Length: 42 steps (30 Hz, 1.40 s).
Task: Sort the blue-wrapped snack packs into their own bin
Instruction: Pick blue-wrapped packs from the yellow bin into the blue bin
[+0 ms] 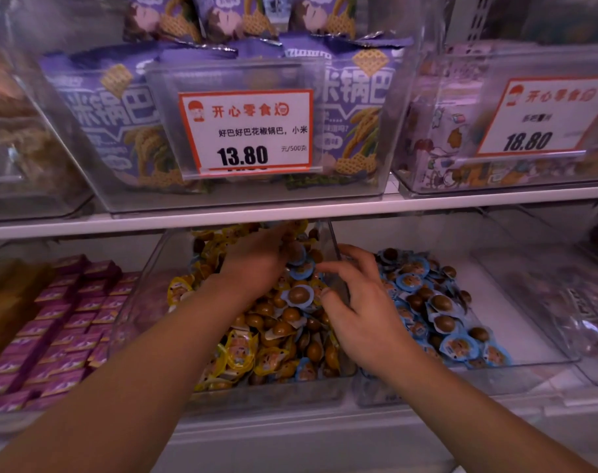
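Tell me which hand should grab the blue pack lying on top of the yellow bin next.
Right, probably. The right hand hangs right beside that blue pack and next to the blue bin; the left hand reaches deeper.

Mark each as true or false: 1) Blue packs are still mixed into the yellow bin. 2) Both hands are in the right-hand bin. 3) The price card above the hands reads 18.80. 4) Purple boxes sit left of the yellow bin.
1) True: blue-wrapped packs lie among the yellow ones in the middle bin.
2) False: the left hand is in the middle bin; the right hand is at the divider beside the blue bin.
3) False: that price card reads 13.80.
4) True: purple boxes.
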Motion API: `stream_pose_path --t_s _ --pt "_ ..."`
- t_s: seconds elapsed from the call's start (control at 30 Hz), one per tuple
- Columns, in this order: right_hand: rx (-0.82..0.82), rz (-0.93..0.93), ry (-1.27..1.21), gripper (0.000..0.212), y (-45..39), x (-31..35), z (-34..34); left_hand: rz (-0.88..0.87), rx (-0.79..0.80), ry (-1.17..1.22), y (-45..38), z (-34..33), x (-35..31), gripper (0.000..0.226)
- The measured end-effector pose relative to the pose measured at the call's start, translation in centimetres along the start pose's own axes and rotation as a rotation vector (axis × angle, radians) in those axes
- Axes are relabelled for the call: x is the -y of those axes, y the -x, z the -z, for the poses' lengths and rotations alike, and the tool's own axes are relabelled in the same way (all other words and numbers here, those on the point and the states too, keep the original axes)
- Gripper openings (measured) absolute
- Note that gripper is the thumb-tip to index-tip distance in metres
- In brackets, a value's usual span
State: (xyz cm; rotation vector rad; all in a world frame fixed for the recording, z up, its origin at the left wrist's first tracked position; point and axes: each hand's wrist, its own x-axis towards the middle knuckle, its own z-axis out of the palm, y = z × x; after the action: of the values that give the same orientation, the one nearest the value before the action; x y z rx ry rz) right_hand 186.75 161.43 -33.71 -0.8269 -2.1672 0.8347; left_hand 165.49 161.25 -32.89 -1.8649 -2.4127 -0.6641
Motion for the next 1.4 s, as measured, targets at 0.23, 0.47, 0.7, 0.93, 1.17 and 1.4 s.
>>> stream_pose_path --t_s 0.23,0.47,0.7,0.93,1.17,1.4 --pt "-0.003 -0.016 0.003 0.038 -0.1 0.1 -0.1 -0.038 0.156 -0.308 -0.5 -0.3 -2.1 0.079" --pt "-0.011 -0.012 0.012 0.031 -0.1 -0.2 -0.1 -0.154 0.13 -0.426 0.4 -0.7 -3.0 0.045" --pt "-0.02 0.055 0.174 0.037 0.4 1.2 0.5 0.047 -0.046 0.108 3.3 3.5 -0.4 0.034" --pt "0.216 0.401 0.848 0.045 -0.8 4.7 -1.4 0.456 -0.095 1.276 12.5 6.6 0.2 0.034" --pt "0.454 0.207 1.078 0.057 -1.0 4.9 -3.9 0.544 0.074 1.709 14.9 7.2 1.1 0.028" --pt "-0.005 -0.173 -0.156 0.019 -0.6 7.5 -3.0 0.473 -0.131 1.372 14.2 6.7 1.2 0.026"
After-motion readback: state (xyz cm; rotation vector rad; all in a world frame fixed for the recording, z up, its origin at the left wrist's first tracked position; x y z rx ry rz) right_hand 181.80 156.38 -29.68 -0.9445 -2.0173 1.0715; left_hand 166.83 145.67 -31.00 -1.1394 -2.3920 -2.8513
